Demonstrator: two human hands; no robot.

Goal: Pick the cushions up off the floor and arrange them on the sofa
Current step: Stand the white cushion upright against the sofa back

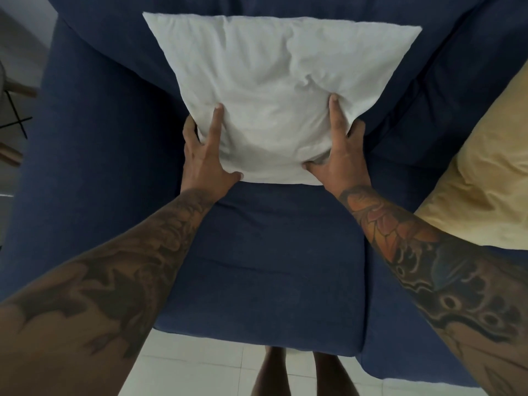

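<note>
A white cushion (pixel 271 90) stands upright on the dark blue sofa (pixel 265 264), leaning against the backrest at the left end seat. My left hand (pixel 204 155) grips its lower left corner, fingers spread over the front. My right hand (pixel 340 152) grips the lower right corner, thumb pressed into the fabric. A yellow cushion (pixel 485 181) lies on the neighbouring seat to the right, partly cut off by the frame edge.
The sofa's left armrest (pixel 94 155) runs along the left. A small table with dark metal legs (pixel 14 115) stands beyond it. White tiled floor (pixel 205 367) and my bare legs show below the seat's front edge.
</note>
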